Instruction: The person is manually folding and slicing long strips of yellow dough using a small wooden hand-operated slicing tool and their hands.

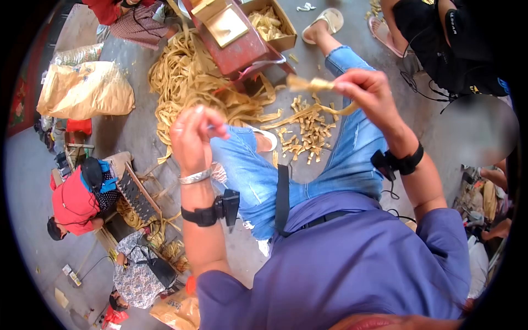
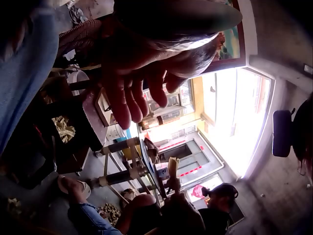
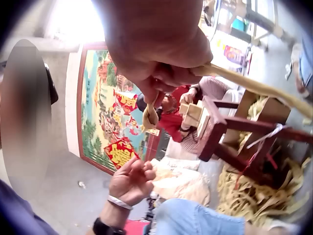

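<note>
My right hand (image 1: 367,94) is raised over my right knee and pinches a tan, ribbon-like strip (image 1: 314,84). A folded end sticks out past the fingertips, and the rest trails below the hand. In the right wrist view, a short twisted end (image 3: 150,116) hangs from the fingers while a long length (image 3: 259,87) runs off to the right. Apart from the strip, my left hand (image 1: 192,140) hovers over my left thigh with fingers loosely bent and nothing in them; the left wrist view shows its fingers (image 2: 139,100) spread and relaxed.
Small tied tan pieces (image 1: 311,132) lie scattered on the floor between my feet. A heap of long strips (image 1: 179,82) spreads beside a red wooden stool (image 1: 234,55). Behind it stands a cardboard box (image 1: 286,41) holding more pieces. Other people sit around, one in red (image 1: 74,198).
</note>
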